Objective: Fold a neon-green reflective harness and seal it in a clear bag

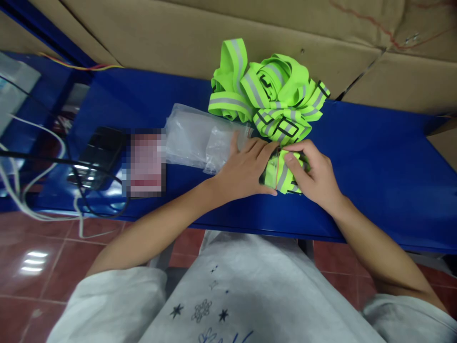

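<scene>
My left hand [246, 164] is curled around a small clear zip bag [272, 172] with a red line at its mouth, its fingers reaching over the top and its thumb below. At the bag's mouth sits a rolled neon-green reflective strap [283, 177] with a grey stripe. My right hand [316, 174] pinches the strap and the bag's edge from the right; the exact fingertip contact is partly hidden. Behind my left hand lies a stack of clear plastic bags [191, 136]. Beyond both hands is a pile of neon-green straps [274, 90] with black buckles.
Everything rests on a blue table [378, 181] against cardboard boxes [171, 43]. To the left are a blurred-out reddish item [146, 164], a black device [102, 152] and loose white cables [21, 190]. The table's front edge is close to my body.
</scene>
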`<state>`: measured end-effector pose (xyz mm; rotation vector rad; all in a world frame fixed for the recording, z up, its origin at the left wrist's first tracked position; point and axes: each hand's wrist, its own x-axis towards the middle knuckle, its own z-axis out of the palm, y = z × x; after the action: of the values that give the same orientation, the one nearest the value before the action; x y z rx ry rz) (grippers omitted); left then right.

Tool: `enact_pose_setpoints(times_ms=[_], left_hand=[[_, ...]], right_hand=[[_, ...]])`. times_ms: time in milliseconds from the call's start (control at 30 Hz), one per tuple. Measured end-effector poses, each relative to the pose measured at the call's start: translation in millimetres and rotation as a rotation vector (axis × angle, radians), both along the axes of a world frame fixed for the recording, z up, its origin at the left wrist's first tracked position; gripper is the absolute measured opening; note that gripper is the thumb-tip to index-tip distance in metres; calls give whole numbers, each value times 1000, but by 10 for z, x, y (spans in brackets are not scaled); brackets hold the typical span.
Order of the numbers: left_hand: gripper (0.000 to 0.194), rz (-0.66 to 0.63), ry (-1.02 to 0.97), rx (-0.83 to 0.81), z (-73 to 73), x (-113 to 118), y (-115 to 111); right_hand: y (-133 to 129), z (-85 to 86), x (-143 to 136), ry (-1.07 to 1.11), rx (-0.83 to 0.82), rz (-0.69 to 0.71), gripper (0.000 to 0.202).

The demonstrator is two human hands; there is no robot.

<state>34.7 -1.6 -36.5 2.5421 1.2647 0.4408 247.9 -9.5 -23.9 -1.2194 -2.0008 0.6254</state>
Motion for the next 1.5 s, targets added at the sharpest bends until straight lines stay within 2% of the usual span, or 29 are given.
enact_pose_setpoints(times_ms=[167,433,600,700,767,833,900,1000,1067,1100,1167,1233,1400,1500], left_hand=[[99,20,-50,0,-1,24,-45],[106,-27,-76,-3,-11,27,-75],[103,-112,-25,91,31,7,-75],[98,-124,15,177,45,-9,-88],[94,-124,25,205,49,-21,-92],[91,-117,28,186,54,-38,-80],[93,-102,29,123,61,-70,-42],[107,-117,12,-18,73,-147,53],[115,-154,-24,-103,85,-207,111],[118,-171,-46,-136,94,-233,130],[120,-193,-83,-175,120,-269,137],[121,-207,-85,-169,155,-274,98],[123,-179,71,25,238,-183,-94],[117,-152,102,102,235,-129,-156]], right_hand=[[6,-30,-3,34,50,-30,7],[5,-10,-37,-28,103,76,5],[5,-37,-64,37,89,-73,20],[-3,-24,-92,45,93,-113,16],[-15,10,-102,22,91,-101,13],[-21,47,-84,7,70,-25,7],[-10,67,-30,-12,29,133,21],[35,60,83,-76,-60,365,66],[60,48,139,-122,-108,433,87],[65,47,152,-128,-118,442,92],[57,57,152,-112,-118,428,89],[39,73,125,-70,-118,387,77],[33,39,55,66,-254,249,58],[36,-25,30,176,-345,180,53]])
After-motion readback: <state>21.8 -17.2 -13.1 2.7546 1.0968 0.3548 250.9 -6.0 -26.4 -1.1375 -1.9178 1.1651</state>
